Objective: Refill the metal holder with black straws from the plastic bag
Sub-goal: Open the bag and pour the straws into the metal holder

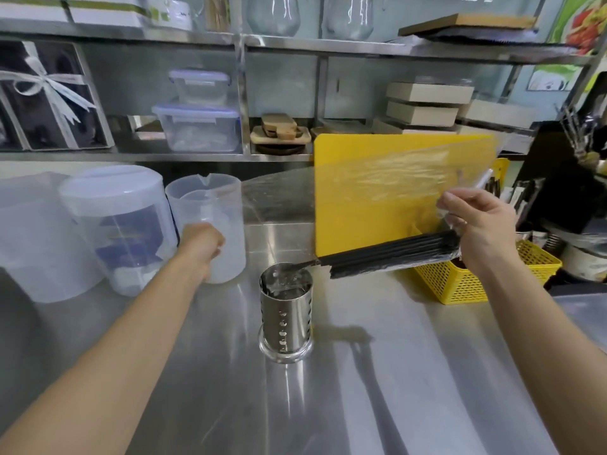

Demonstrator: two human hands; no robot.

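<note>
Steel counter [427, 372]: black straws [387, 252] near-horizontal, tips toward metal holder [286, 318].

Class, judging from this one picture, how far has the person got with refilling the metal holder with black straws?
Done: the plastic bag is lifted off the counter. In hand: the right hand grips the bag around the black straws, held roughly level; the left hand pulls its other end. Left: the metal holder looks empty, so every straw must go in.

Straws held over the holder
The right hand [483, 221] gripped the clear plastic bag [387, 178] of black straws [391, 252] above the metal holder [285, 310]; the left hand [200, 244] seemed closed, perhaps on the bag.
</note>
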